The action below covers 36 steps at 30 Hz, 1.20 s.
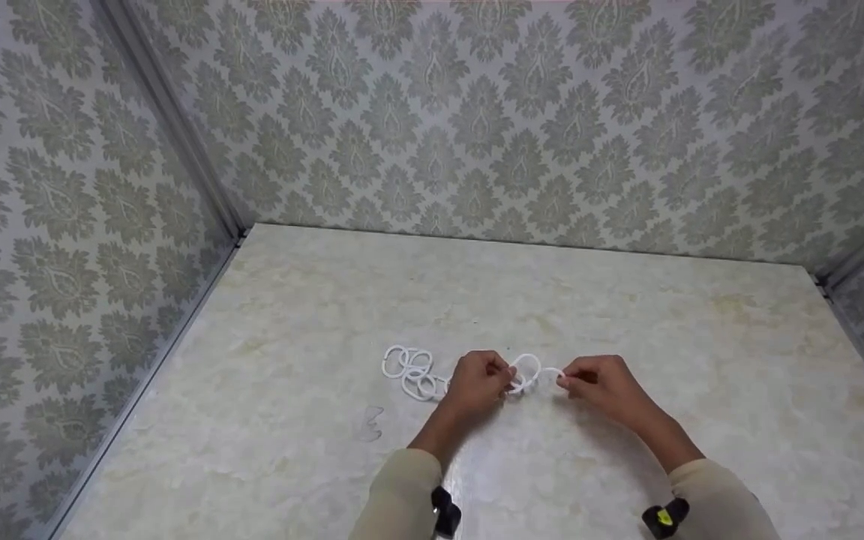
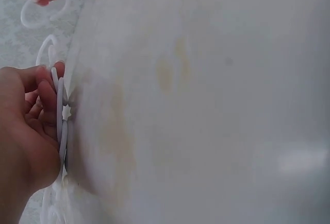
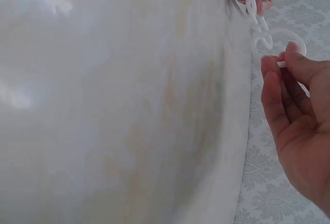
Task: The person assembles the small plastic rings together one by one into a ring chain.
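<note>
A chain of white plastic links (image 1: 418, 384) lies on the table and runs rightward under my left hand (image 1: 477, 384). Thumb and fingers of that hand pinch the chain near its right end; in the left wrist view several links (image 2: 61, 105) pass along the fingers. Beyond the fingertips a loop (image 1: 528, 366) stands out toward the right. My right hand (image 1: 603, 384) pinches the end white link (image 1: 552, 370) between thumb and fingertips. In the right wrist view this curved link (image 3: 303, 41) reaches toward the neighbouring link (image 3: 267, 37); whether they are joined I cannot tell.
A pale marbled table (image 1: 289, 300) spreads out beneath both hands. Left of the left forearm there is a faint wavy outline (image 1: 374, 424) on its surface. Patterned walls (image 1: 432, 150) border the table at the back and sides.
</note>
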{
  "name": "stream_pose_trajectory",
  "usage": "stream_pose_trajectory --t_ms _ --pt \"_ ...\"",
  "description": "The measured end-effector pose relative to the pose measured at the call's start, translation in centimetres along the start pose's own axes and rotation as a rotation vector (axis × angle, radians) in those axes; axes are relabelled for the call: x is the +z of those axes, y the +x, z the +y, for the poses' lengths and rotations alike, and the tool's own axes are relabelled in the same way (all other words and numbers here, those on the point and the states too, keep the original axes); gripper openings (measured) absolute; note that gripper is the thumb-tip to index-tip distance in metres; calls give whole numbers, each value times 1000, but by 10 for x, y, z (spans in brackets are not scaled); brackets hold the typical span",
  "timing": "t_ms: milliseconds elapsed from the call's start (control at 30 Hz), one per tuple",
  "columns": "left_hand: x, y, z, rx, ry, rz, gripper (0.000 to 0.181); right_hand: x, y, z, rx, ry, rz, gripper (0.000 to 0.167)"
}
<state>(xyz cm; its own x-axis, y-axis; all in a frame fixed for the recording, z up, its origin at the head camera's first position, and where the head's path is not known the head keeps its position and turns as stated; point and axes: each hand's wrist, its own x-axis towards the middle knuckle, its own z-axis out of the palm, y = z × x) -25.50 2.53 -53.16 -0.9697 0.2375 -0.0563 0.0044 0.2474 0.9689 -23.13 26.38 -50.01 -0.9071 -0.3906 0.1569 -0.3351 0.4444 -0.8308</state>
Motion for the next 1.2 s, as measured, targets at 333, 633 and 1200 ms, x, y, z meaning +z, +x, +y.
stream_pose_trajectory --t_ms 333,633,1200 --pt "1 1 2 -3 -49 -41 14 20 9 0 -10 -144 113 8" --pt "-4 4 1 17 -28 -98 12 7 6 13 5 -149 227 12" --pt "-142 -14 -23 107 599 150 23 -64 -21 56 311 -301 149 25"
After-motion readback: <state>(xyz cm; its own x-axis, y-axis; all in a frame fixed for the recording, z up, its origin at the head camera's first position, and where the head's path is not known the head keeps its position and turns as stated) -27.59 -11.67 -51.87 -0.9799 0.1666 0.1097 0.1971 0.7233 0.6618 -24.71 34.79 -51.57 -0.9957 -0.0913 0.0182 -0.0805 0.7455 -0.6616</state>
